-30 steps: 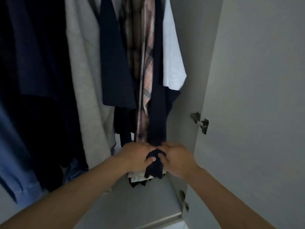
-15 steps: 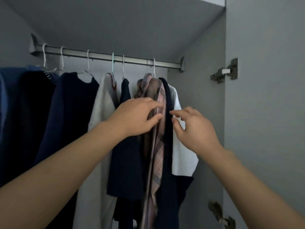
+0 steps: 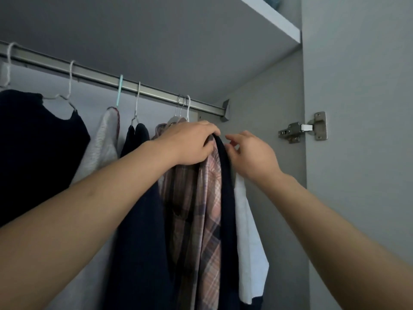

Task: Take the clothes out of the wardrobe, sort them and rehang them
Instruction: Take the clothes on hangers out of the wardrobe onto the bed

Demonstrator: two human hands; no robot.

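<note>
Clothes hang on hangers from a metal rail (image 3: pixel 156 91) inside the wardrobe. My left hand (image 3: pixel 190 143) grips the shoulder of a pink plaid shirt (image 3: pixel 199 209) together with the top edge of a dark navy garment (image 3: pixel 225 186). Just right of it, my right hand (image 3: pixel 250 154) has its fingers loosely bent, touching the navy garment's edge near a white t-shirt (image 3: pixel 248 249). Further left hang another navy garment (image 3: pixel 138 220), a light grey knit (image 3: pixel 100 148) and a dark top (image 3: pixel 38 139).
The wardrobe's right side wall (image 3: pixel 268 175) stands close behind my right hand, with a metal hinge (image 3: pixel 301 128) and the open door (image 3: pixel 362 153) beyond. A shelf (image 3: pixel 272 21) runs overhead.
Both hands have risen from the hems low in the wardrobe to the garments' shoulders near the rail. My left hand now closes on the plaid shirt and navy garment.
</note>
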